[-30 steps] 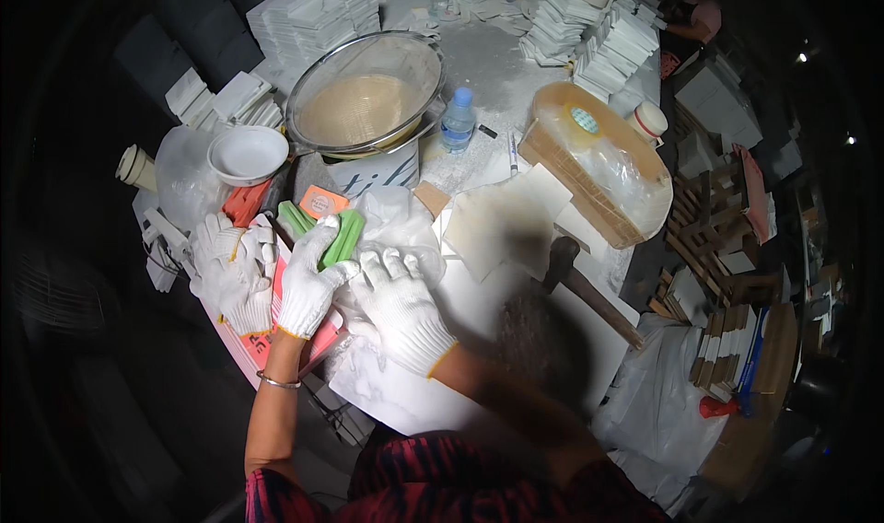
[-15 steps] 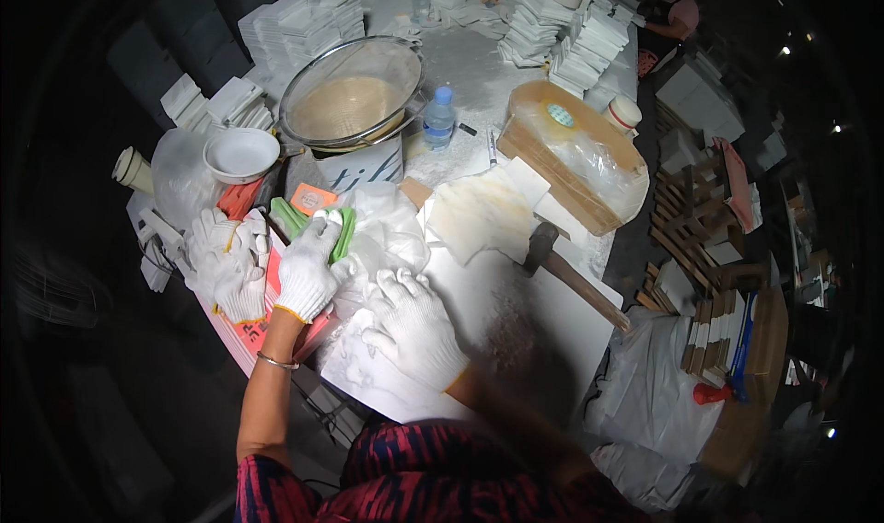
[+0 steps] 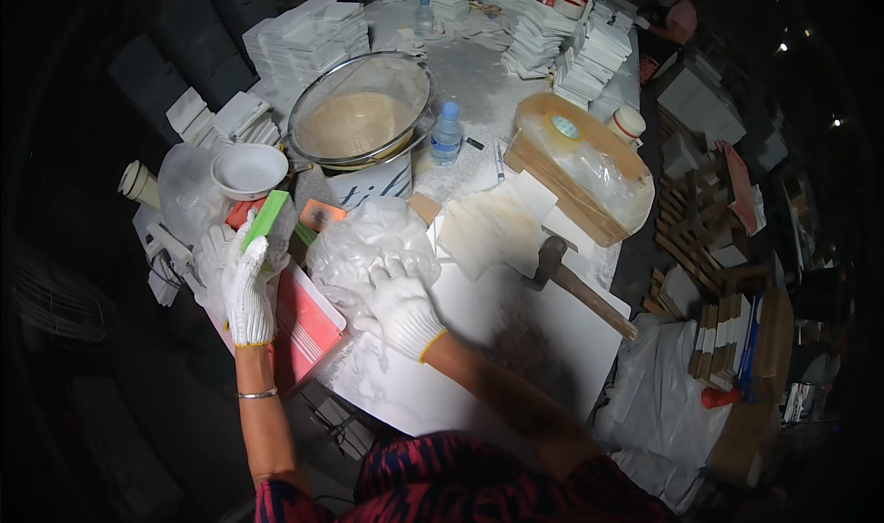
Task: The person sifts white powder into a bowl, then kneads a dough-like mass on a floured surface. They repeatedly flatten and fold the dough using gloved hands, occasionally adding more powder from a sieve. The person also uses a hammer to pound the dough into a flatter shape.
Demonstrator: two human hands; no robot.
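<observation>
My left hand (image 3: pixel 247 293), in a white knit glove, is closed on a flat green bar (image 3: pixel 267 219) that sticks up beyond the fingers. Below and beside it lie a red-and-white packet (image 3: pixel 306 325) and another white glove (image 3: pixel 214 256), partly covered. My right hand (image 3: pixel 405 313), gloved likewise, rests with fingers spread against a crumpled see-through plastic bag (image 3: pixel 373 238) on a white board (image 3: pixel 442 376). More green shows at the bag's left edge, next to an orange packet (image 3: pixel 322 215).
A hammer (image 3: pixel 589 293) lies right of marble-patterned tiles (image 3: pixel 488 224). Farther back are a sieve (image 3: pixel 359 122) on a bucket, a water bottle (image 3: pixel 447 136), a white bowl (image 3: pixel 249 169), a cardboard box (image 3: pixel 575 168) and tile stacks (image 3: pixel 308 40). Another person (image 3: pixel 672 21) is at the far right.
My left hand has moved left, lifting one green bar off the plastic bag. My right hand has shifted slightly up and left onto the bag, and the view has tilted a little.
</observation>
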